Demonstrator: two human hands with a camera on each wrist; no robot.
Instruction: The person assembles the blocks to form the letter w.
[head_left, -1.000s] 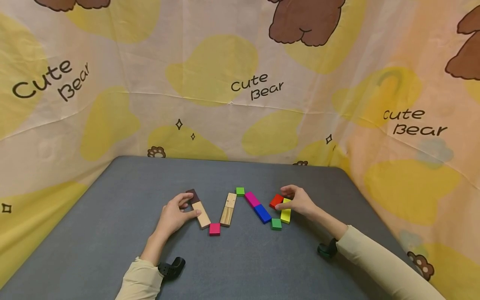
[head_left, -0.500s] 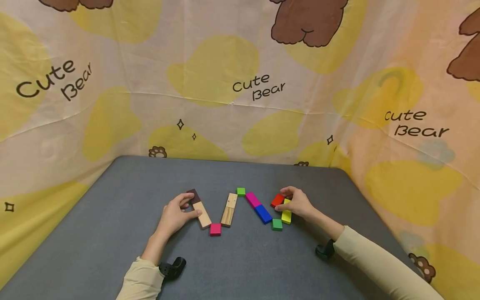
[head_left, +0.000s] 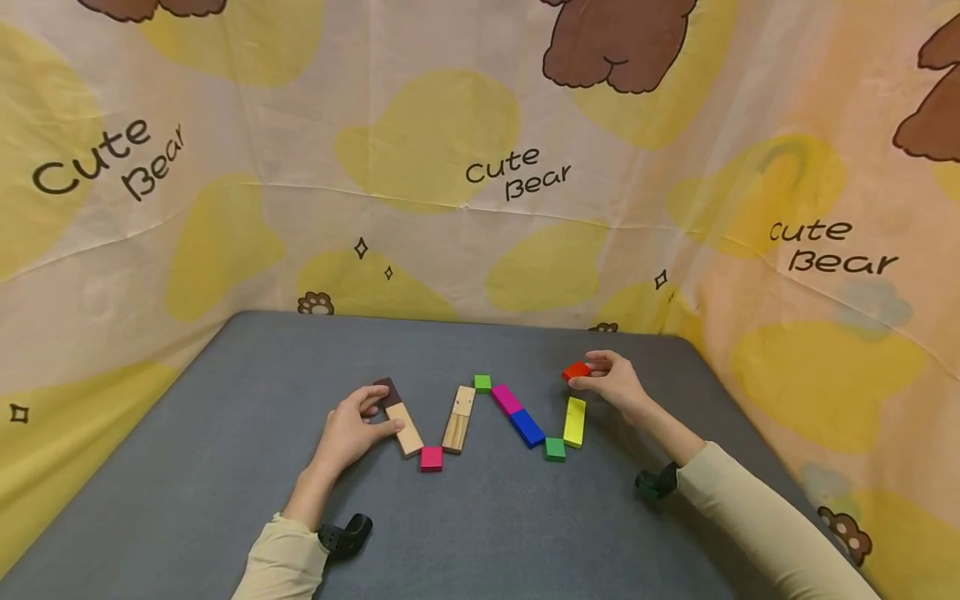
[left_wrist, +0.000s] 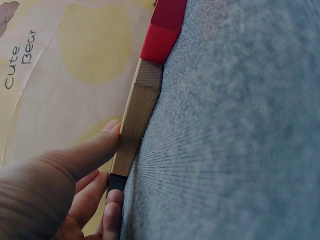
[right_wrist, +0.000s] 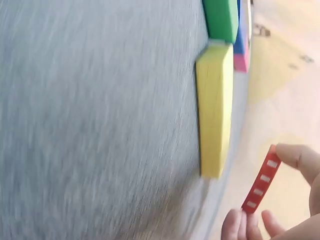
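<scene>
My right hand (head_left: 618, 386) pinches a small red block (head_left: 576, 372) between thumb and fingers, behind the yellow block (head_left: 574, 422). In the right wrist view the red block (right_wrist: 262, 179) shows a row of white squares and hangs clear of the yellow one (right_wrist: 215, 115). At left, my left hand (head_left: 348, 429) rests against a row of two blocks. Its thumb touches the pale wooden block (left_wrist: 137, 130), and its other fingers lie by the dark brown block (head_left: 388, 392).
A zigzag of blocks lies across the grey table (head_left: 480, 525): a crimson block (head_left: 431, 459), wood-grain blocks (head_left: 458, 421), a light green block (head_left: 482, 383), magenta (head_left: 506, 399) and blue blocks (head_left: 527, 428), and a green block (head_left: 555, 449). Patterned cloth (head_left: 420, 142) hangs behind.
My right hand has moved the red block away from the yellow one, rightward and farther from me. The left hand and the other blocks stay put.
</scene>
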